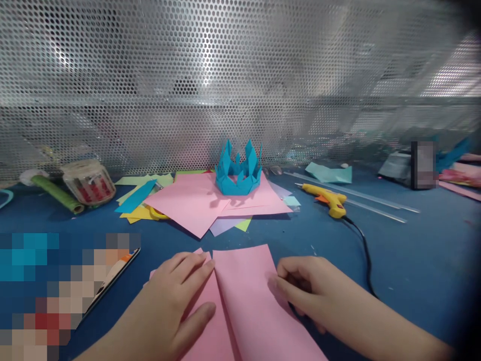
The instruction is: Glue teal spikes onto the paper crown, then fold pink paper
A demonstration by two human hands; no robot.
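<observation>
A sheet of pink paper (251, 296) lies in front of me on the blue table, with its left and right sides folded in so that their edges meet near the middle. My left hand (176, 291) rests flat on the left flap, fingers stretched out, the fingertips close to the centre seam. At the outer edge of the right flap, my right hand (310, 286) pinches the paper between thumb and curled fingers. The right flap bulges slightly above the layer beneath. Part of the left flap is hidden under my left hand.
Beyond the paper, a blue folded paper crown (238, 173) stands on pink sheets (188, 200). A yellow glue gun (326, 198) with a black cord lies right, beside clear glue sticks (376, 208). A jar (89, 182) and green roll (56, 193) are left. Perforated metal (150, 65) closes the back.
</observation>
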